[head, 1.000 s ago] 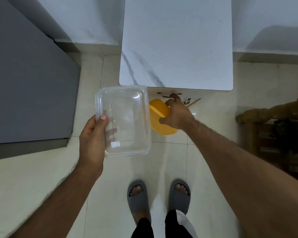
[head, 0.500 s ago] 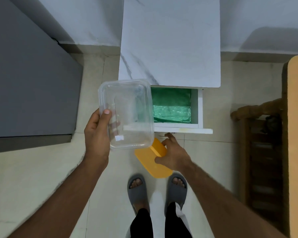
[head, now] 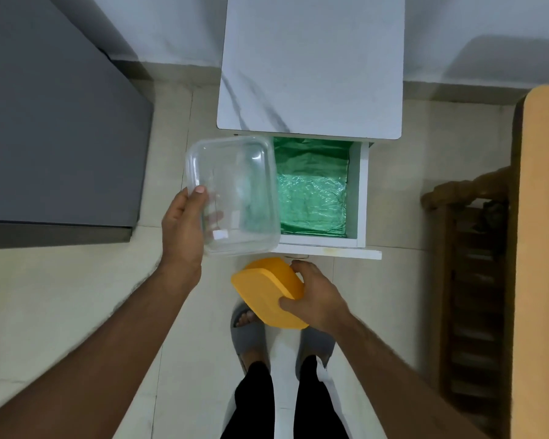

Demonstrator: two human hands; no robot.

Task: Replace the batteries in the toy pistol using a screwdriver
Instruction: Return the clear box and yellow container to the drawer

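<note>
Over the drawer's (head: 362,191) front-left corner we hold a clear plastic container (head: 235,194), left hand (head: 183,226) gripping its left edge, thumb on the rim. Right hand (head: 317,296) clasps the orange lid (head: 267,289) below the drawer front. Green plastic bag (head: 311,188) lines the drawer. Toy pistol, screwdriver, batteries: not in view. Container is likely light, stiff, slick, so grip it by the rim.

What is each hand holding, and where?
Left hand grips the clear box by its left rim. Right hand grips the yellow lid by its right edge.
</note>
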